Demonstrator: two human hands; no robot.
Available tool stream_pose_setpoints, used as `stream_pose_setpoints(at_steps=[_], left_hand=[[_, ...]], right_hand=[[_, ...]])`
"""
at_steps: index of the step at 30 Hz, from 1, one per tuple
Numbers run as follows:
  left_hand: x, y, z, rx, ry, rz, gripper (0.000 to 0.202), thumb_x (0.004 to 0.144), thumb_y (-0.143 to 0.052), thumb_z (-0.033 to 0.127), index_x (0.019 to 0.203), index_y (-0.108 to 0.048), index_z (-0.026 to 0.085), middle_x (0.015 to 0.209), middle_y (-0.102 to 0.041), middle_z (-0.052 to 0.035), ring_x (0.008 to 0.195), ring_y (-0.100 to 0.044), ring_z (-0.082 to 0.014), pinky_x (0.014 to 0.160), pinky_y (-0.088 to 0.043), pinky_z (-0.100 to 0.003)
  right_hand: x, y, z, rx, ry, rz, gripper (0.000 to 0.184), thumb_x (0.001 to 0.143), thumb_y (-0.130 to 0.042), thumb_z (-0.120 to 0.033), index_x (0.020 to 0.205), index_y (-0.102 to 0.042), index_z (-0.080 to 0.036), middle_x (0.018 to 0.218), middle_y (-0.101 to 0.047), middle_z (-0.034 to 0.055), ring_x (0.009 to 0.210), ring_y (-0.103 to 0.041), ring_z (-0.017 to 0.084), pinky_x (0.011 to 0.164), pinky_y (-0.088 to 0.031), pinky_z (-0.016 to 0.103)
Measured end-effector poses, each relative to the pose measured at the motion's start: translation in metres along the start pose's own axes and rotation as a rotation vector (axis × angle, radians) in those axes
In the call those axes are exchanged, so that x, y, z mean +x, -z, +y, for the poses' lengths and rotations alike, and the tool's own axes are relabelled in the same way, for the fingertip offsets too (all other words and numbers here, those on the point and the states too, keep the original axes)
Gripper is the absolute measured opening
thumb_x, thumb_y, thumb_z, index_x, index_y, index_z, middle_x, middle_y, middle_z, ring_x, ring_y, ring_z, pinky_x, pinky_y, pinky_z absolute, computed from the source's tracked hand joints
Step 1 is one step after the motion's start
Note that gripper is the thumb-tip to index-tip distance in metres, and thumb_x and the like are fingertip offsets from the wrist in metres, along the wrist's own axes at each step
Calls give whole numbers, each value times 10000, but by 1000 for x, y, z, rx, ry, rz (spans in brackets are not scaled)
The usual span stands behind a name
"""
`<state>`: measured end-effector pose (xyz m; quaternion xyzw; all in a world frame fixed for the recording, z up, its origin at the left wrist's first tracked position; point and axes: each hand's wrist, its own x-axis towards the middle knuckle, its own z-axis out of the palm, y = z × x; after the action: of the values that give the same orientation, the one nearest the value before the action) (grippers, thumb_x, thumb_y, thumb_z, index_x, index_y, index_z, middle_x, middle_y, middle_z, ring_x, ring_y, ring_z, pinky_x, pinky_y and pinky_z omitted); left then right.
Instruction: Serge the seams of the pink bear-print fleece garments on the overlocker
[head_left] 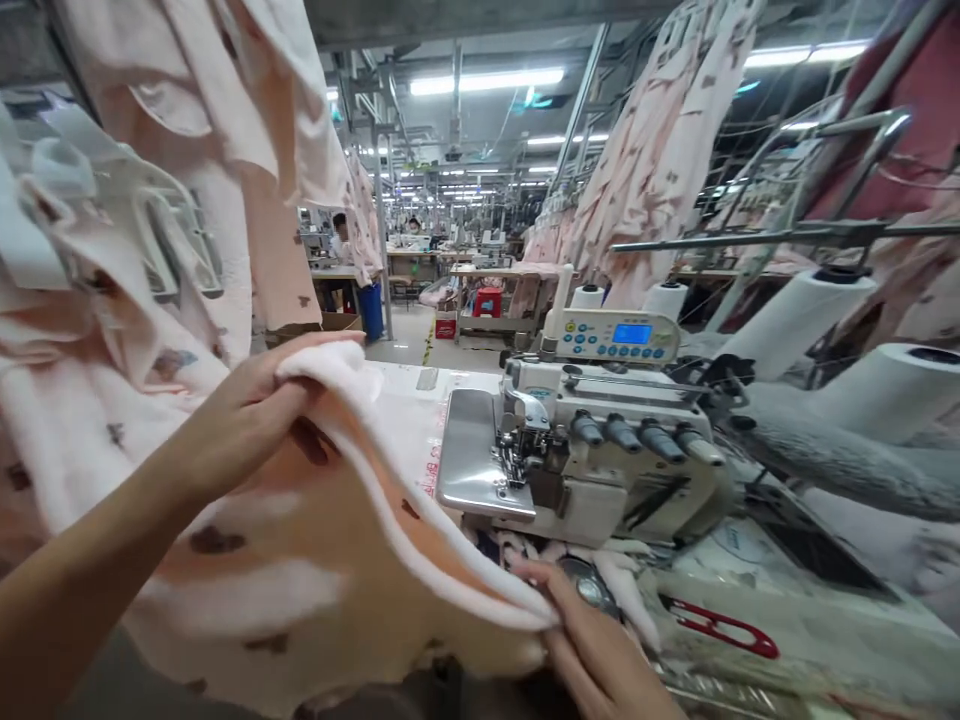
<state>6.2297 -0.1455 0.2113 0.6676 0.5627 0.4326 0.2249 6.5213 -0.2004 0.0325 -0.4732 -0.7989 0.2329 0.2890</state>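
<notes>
A pale pink fleece fabric piece (360, 560) with dark printed patches stretches between my two hands. My left hand (262, 410) is closed on its upper left edge, thumb on one side and fingers partly hidden behind the cloth. Lower right, my right hand (585, 630) pinches the other end of the same edge. Two layers lie along this edge, with a gap showing between them. Just beyond my right hand stands an overlock sewing machine (600, 450), its shiny metal plate (472, 450) facing the cloth. The fabric is apart from the presser foot.
Pink garments (285, 120) hang at the left, and more hanging garments (645, 160) at the back right. White thread cones (802, 310) stand right of the machine. A red thread snipper (720, 625) lies on the table at lower right. Co-workers (341, 235) sit far back.
</notes>
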Motion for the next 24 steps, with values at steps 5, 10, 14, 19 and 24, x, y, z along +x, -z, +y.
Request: stream_pose_setpoints(at_steps=[5, 10, 14, 19, 24], left_hand=[[30, -24, -25, 111, -139, 96, 516, 778, -468, 296, 1283, -415, 201, 1236, -540, -41, 1122, -510, -244, 948, -426, -427], [10, -122, -36, 409, -459, -290, 306, 834, -480, 265, 1131, -525, 207, 1158, -572, -78, 1105, -491, -231, 962, -386, -398], [-7, -169, -40, 506, -484, -424, 202, 865, -446, 326, 927, -556, 170, 950, -593, -82, 903, -514, -238, 795, -411, -391], [3, -172, -41, 480, -391, -457, 119, 841, -421, 231, 854, -533, 191, 851, -600, -36, 809, -525, -197, 734, -372, -333], [12, -181, -39, 529, -323, -424, 117, 796, -407, 163, 796, -520, 193, 807, -592, -32, 769, -528, -193, 690, -369, -311]], right_hand=[[30, 40, 0, 115, -63, 58, 166, 844, -435, -333, 805, -556, -226, 763, -609, 11, 701, -582, 174, 617, -456, 237], [63, 26, 10, -43, -131, 273, 214, 860, -397, -342, 967, -537, -220, 925, -624, 43, 832, -592, 206, 695, -434, 294], [63, 22, 13, -7, -169, 267, 190, 849, -422, -362, 903, -535, -219, 861, -630, 31, 781, -589, 201, 668, -421, 286], [65, 33, 13, 65, -151, 176, 255, 877, -364, -348, 893, -577, -209, 834, -650, 18, 748, -593, 177, 631, -416, 255], [77, 36, 11, -190, -272, 284, 269, 820, -429, -360, 654, -578, -209, 597, -625, 1, 553, -565, 174, 494, -315, 246]])
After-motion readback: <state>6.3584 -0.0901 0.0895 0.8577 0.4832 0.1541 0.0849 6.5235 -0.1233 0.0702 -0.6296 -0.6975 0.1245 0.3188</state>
